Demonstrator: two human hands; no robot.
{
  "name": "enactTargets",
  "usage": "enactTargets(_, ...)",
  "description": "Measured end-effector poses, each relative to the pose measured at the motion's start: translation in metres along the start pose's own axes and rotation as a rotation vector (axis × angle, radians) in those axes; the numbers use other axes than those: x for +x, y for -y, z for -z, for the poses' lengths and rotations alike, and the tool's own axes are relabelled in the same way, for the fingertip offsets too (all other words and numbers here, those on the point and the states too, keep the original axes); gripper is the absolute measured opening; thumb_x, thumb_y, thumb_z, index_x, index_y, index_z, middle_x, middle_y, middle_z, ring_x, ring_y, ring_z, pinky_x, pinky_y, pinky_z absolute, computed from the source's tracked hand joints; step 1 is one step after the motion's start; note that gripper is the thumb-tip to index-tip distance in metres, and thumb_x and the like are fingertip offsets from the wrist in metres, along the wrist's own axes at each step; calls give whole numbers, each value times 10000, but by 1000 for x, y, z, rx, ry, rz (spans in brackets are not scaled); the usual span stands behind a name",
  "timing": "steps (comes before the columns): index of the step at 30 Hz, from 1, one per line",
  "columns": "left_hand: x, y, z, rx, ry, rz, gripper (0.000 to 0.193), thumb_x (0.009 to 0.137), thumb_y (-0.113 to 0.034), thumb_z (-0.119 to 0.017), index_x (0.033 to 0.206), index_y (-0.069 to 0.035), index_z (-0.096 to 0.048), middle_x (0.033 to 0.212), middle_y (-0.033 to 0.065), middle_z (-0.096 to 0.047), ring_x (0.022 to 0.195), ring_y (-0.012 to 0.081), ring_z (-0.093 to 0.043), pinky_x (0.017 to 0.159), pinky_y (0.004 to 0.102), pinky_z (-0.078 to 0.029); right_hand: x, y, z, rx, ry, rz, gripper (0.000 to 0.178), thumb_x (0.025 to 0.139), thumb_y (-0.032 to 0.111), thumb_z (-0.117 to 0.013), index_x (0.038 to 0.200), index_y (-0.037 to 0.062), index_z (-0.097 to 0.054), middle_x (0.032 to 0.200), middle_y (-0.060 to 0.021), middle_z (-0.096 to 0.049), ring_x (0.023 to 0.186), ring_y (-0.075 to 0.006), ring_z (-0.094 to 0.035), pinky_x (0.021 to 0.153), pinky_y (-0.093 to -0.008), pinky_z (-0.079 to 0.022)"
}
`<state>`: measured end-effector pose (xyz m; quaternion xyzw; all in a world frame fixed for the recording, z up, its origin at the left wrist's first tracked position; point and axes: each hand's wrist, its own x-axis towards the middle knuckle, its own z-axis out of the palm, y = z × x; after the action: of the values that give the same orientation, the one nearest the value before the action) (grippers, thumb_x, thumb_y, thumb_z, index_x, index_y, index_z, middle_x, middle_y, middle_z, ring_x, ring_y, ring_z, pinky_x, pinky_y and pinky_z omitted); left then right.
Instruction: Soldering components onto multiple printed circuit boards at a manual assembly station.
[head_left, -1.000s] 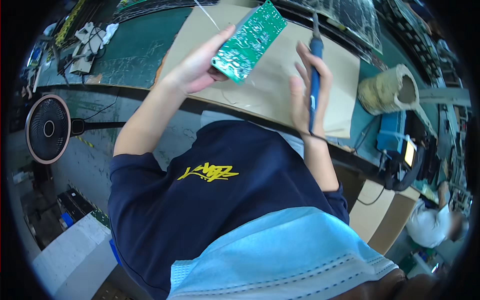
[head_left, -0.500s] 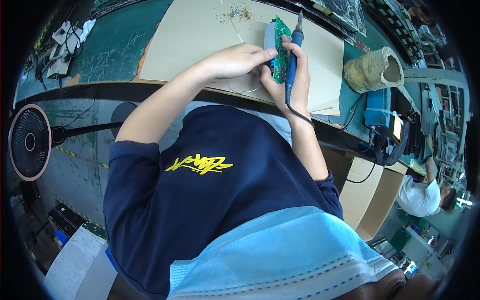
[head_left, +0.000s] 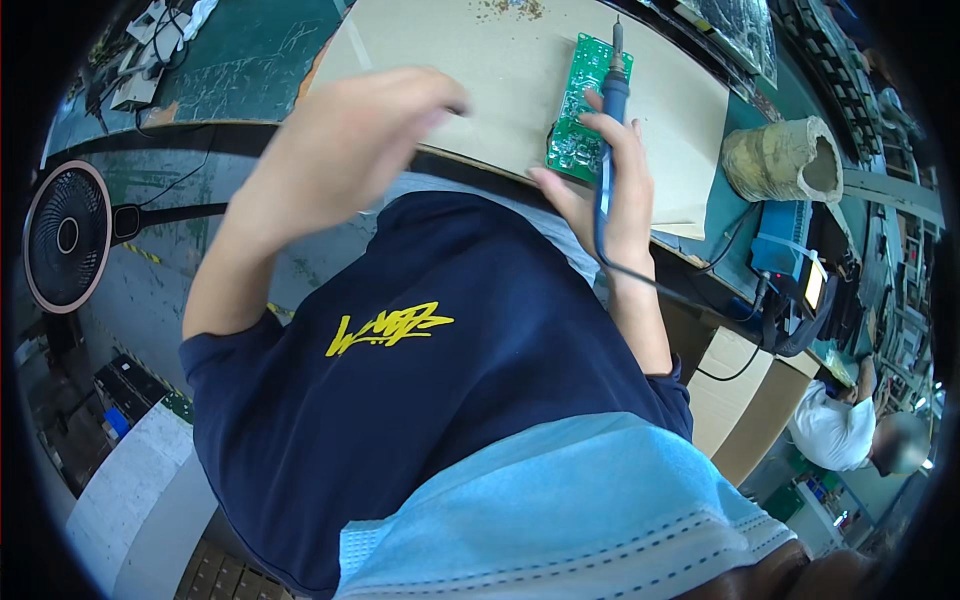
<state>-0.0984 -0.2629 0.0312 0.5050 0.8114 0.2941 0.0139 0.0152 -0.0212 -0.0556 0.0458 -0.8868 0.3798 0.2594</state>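
A green circuit board lies on a tan cardboard sheet, its face dotted with shiny solder points. My right hand is closed around a blue soldering iron, with the metal tip pointing away from me past the board's far right edge. The right fingertips are over the board, and the thumb is by its near edge. Off to the left, my left hand hangs in the air over the near edge of the bench, apart from the board. Motion smears its fingers, so whether it holds anything is unclear.
Small brown crumbs lie on the sheet's far side. Right of it stand a rough tan cylinder and a blue soldering station with a cord. A fan is at left, an open carton below right, a person in white beyond.
My left hand has let go of the board and swung left toward me. The board went from being held on edge to lying flat, solder side up. The right hand keeps the iron.
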Motion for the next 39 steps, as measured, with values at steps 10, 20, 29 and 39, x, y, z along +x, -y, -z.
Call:
enactTargets(10, 49, -26, -68, -386, -41, -242, 249, 898, 29, -647, 1144, -2, -627, 956, 122, -699, 763, 248, -688, 672, 313, -528, -10, 12, 22, 365, -207, 37, 312, 773, -83, -753, 1026, 45, -624, 926, -138, -713, 858, -270, -706, 737, -310, -551)
enactTargets(20, 19, 14, 1, -20, 355, 104, 218, 933, -82, -609, 1119, 12, -674, 930, 170, -686, 819, 346, -657, 758, 382, -523, -5, -7, 77, 146, -99, 154, 271, 726, -131, -737, 895, 51, -629, 784, -110, -684, 714, -276, -639, 670, -338, -514)
enactTargets(29, 75, -10, -70, -400, 351, -197, 273, 928, -4, -551, 1188, -26, -631, 981, 175, -643, 876, 367, -629, 784, 402, -507, -6, -14, 70, 132, -137, 154, 199, 822, 31, -736, 1007, 3, -667, 795, -129, -662, 705, -270, -635, 707, -368, -523)
enactTargets(39, 131, 90, -61, -234, 108, 6, 344, 988, -18, -490, 1299, -63, -631, 1201, 125, -702, 1103, 241, -675, 956, 300, -482, -48, -55, 129, -198, -664, -321, 244, 999, 97, -517, 1201, -25, -578, 845, -118, -653, 773, -171, -618, 758, -289, -512)
